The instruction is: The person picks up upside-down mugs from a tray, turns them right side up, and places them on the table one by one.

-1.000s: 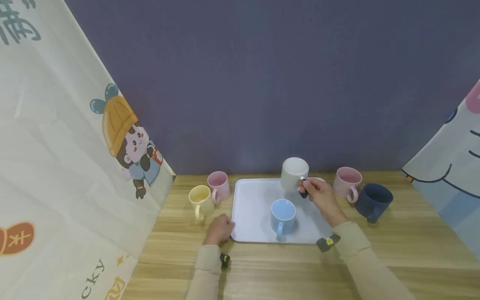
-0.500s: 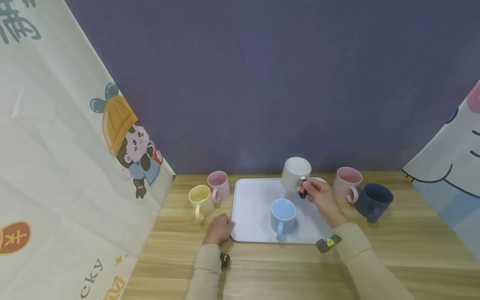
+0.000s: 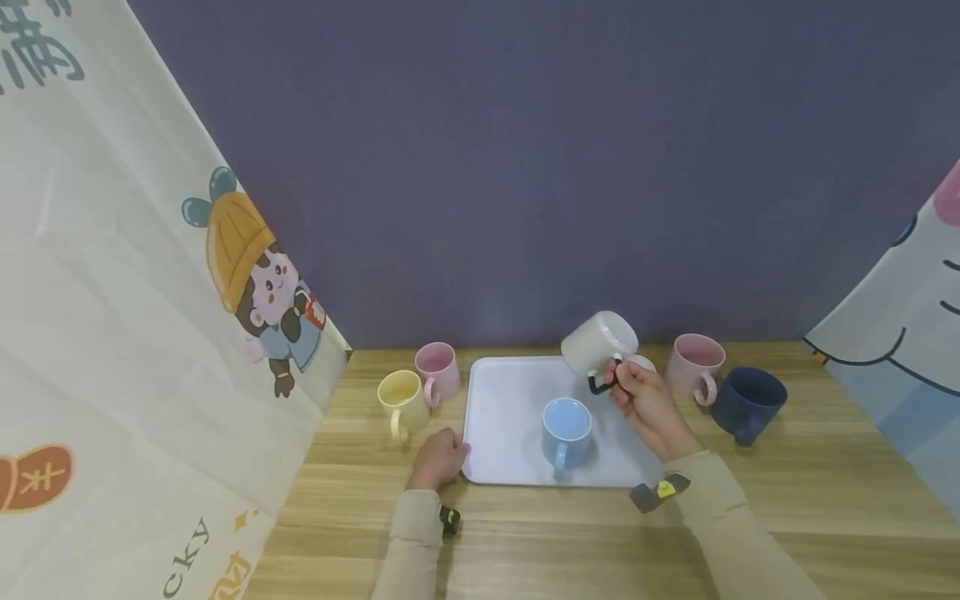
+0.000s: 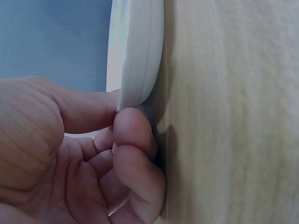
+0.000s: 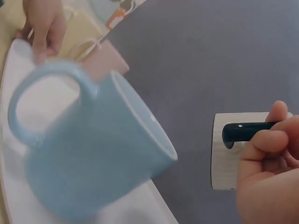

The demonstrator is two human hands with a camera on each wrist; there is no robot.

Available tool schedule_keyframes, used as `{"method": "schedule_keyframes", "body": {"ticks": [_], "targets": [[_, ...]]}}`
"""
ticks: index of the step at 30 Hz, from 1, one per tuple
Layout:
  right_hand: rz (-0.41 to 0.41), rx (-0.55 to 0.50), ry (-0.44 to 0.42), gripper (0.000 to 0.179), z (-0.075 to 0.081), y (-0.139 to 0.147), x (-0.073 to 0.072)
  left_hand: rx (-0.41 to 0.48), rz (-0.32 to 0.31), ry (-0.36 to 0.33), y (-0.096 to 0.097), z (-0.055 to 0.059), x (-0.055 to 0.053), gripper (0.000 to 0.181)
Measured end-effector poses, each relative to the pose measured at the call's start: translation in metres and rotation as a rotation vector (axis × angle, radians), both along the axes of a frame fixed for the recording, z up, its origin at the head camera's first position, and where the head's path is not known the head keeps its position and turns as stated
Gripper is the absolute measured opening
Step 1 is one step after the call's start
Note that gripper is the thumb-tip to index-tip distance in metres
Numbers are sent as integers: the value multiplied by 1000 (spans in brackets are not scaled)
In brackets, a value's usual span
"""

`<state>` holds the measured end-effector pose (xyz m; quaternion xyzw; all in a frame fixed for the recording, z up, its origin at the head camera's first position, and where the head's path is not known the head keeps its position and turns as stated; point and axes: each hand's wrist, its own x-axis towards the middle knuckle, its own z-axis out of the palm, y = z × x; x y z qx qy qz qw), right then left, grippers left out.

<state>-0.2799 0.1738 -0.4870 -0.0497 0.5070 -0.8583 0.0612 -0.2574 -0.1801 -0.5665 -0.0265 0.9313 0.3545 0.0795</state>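
My right hand [image 3: 651, 410] grips the black handle of a white mug [image 3: 592, 343]. The mug is tipped over to the right, raised above the back right part of a white tray [image 3: 502, 408]. In the right wrist view, fingers curl round the dark handle, and a light blue mug [image 5: 93, 154] fills the foreground. That blue mug stands upright on the tray, its handle toward me in the head view. At the tray's front left corner is my left hand [image 3: 439, 458]; the left wrist view shows its thumb and finger pinching the tray rim [image 4: 142, 51].
Left of the tray, a yellow mug [image 3: 403, 402] and a pink mug [image 3: 438, 371] stand on the wooden table [image 3: 540, 542]. On the right are another pink mug [image 3: 692, 371] and a navy mug [image 3: 746, 404]. A dark wall panel [image 3: 480, 183] rises behind.
The white mug has gone from nearly upright to tilted, its rim swinging right and its base left as my right hand turns. My left hand, the tray and the other mugs stay put.
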Motion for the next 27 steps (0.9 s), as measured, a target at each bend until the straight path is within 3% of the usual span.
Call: {"method": "schedule_keyframes", "body": {"ticks": [7,15,27], "targets": [[122,-279,5,29,-1,-2,6,-5,-3,1,-1,1,1,19],[372,-693,41,37,-7,-8,9,0,-9,8,-1,1,1,19],[528,-971,54,38,-12,-18,7,-10,-10,9,0,2,1,18]]}}
